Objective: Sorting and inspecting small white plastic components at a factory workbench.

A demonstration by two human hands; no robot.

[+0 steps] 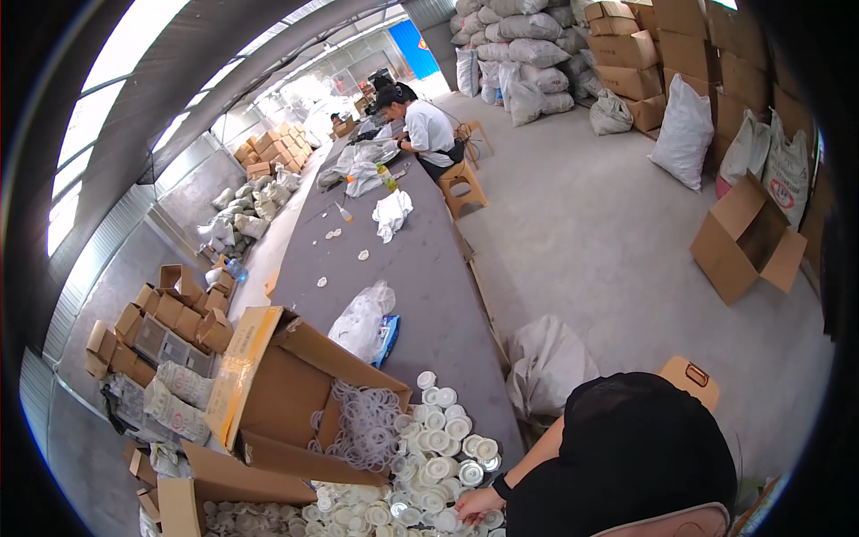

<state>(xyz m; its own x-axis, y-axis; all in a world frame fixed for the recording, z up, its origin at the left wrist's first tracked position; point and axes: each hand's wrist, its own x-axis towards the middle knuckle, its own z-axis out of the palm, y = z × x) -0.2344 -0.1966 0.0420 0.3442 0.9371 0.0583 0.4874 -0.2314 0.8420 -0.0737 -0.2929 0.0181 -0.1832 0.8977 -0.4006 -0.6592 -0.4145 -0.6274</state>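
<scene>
From the lower right my right forearm, in a black sleeve with a dark band on the wrist, reaches onto the table. My right hand (480, 506) is closed at the edge of a heap of round white plastic lids (438, 469), its curled fingers on one lid. More of the lids spread left along the lower edge. Beside the heap a tipped cardboard box (309, 367) holds a tangle of clear plastic rings (369, 430), some at its mouth. My left hand is out of view.
The long grey table (429, 295) runs away from me, with a clear plastic bag (360, 320), white cloth (392, 215) and a few loose lids. A person (429, 130) sits farther along it. An opened carton (743, 237) and a sack (550, 365) stand on the floor at right.
</scene>
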